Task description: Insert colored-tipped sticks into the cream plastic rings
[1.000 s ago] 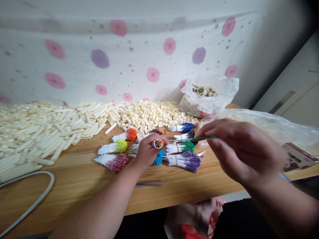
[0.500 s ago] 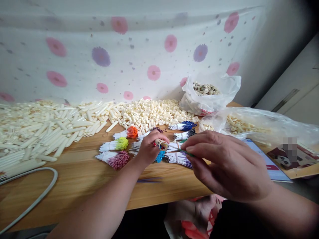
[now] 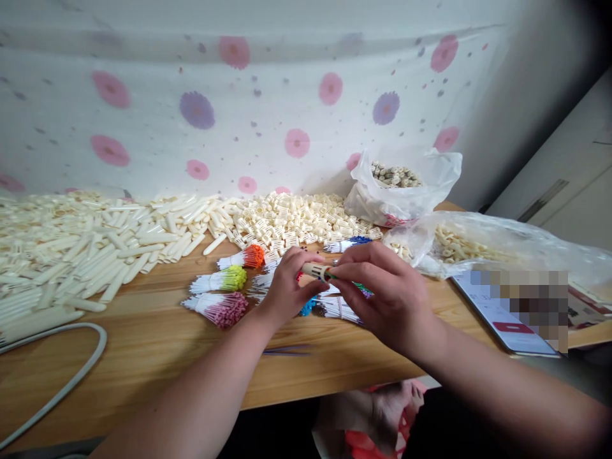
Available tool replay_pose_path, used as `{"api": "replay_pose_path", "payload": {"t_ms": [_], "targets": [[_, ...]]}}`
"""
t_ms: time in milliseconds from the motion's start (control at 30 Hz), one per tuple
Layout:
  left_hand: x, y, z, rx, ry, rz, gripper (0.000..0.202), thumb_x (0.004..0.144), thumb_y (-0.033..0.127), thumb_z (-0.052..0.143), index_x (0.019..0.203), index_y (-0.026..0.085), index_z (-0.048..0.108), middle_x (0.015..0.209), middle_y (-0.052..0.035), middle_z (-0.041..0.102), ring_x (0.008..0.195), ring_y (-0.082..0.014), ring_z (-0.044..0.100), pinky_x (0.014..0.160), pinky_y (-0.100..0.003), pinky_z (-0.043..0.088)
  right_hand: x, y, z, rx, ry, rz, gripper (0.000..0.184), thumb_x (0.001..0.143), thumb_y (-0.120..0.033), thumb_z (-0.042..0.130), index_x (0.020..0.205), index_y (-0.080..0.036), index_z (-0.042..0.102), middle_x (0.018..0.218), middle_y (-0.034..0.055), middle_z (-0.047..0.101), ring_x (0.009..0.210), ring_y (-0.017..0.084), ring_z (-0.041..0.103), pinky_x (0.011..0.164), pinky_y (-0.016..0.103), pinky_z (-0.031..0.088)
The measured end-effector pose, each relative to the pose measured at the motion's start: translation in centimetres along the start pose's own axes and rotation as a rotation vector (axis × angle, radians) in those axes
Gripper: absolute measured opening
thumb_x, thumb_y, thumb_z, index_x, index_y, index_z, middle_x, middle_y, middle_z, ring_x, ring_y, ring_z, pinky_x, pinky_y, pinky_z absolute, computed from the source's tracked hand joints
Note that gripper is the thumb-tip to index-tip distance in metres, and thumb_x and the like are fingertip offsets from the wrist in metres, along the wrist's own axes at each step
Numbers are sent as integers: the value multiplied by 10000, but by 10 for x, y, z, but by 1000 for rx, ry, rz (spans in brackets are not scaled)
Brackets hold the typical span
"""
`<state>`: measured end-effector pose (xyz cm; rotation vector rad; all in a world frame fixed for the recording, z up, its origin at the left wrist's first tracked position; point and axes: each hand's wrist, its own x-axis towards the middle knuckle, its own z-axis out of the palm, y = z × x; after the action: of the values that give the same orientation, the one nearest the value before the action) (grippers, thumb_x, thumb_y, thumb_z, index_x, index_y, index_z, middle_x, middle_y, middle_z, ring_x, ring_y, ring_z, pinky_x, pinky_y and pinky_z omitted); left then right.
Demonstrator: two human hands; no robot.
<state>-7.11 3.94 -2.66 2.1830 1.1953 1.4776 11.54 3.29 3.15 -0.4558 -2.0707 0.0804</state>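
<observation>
Between the fingers and thumb of my left hand (image 3: 280,296) is a cream slotted plastic tube (image 3: 313,270), lying nearly sideways above the table. My right hand (image 3: 389,293) pinches a thin stick with a green end (image 3: 331,275) at the tube's open right end. How deep the stick reaches inside is hidden. Around the hands lie bundles of thin white sticks with coloured ends: orange (image 3: 252,256), yellow-green (image 3: 234,278), pink (image 3: 229,310) and dark blue (image 3: 357,242). A light blue bundle (image 3: 308,306) is partly covered by my left hand.
Long cream tubes (image 3: 115,274) are heaped at the left, short slotted pieces (image 3: 291,217) at the back. Clear plastic bags of parts (image 3: 404,207) stand at the right, near a tablet-like screen (image 3: 507,328). A white cable (image 3: 98,347) curves at front left; dark thin sticks (image 3: 287,350) lie near the edge.
My right hand has come left and inward, bringing the green-ended stick right up to the tube. The tube has turned from facing me to lying more sideways.
</observation>
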Motion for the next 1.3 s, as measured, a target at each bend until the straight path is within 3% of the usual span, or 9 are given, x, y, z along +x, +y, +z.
{"api": "replay_pose_path", "payload": {"t_ms": [67,200,567,867,1033,1167,1300], "targets": [[-1,2,-1,24,-19,15,533,803,633,448,1079,197,581,974,-75,564,941,-219,499,845,-358,408,0,3,2,-13,40,31,97,798,-125,597,838,-211,620,839,41,555,766,148,556,643,291,482],[-4,3,-1,38,-27,29,500,902,554,285,1139,207,554,995,-78,527,964,-208,488,861,-354,406,1,5,1,-23,61,71,81,790,-132,606,777,-211,609,792,23,505,729,142,526,616,291,456],[-5,-2,2,161,149,45,466,875,550,373,1016,188,631,921,-72,497,916,-203,511,811,-349,443,-5,11,9,-23,45,101,99,805,-106,577,814,-196,618,823,43,527,780,155,531,666,309,462],[-5,-7,2,347,233,62,365,868,499,448,971,203,635,881,-59,485,861,-200,501,769,-348,446,-5,12,16,160,34,340,116,822,-131,557,782,-180,654,802,43,536,770,150,531,689,293,448],[-3,-8,2,336,226,59,349,865,486,467,925,186,636,866,-60,495,853,-205,499,760,-344,430,-5,18,9,280,-67,411,128,837,-205,558,808,-182,681,810,47,557,796,159,544,714,303,449],[-2,-11,7,145,139,-50,376,876,508,433,873,168,594,824,-46,497,792,-183,495,721,-315,409,-7,45,-12,222,-149,434,132,824,-225,563,830,-174,685,835,57,595,801,167,559,710,302,449],[-3,-12,13,-107,13,-218,426,824,594,461,803,175,529,691,10,441,634,-137,423,593,-261,352,-25,76,-27,37,-516,400,103,805,-181,573,776,-158,669,794,49,625,709,143,556,647,264,426]]}}
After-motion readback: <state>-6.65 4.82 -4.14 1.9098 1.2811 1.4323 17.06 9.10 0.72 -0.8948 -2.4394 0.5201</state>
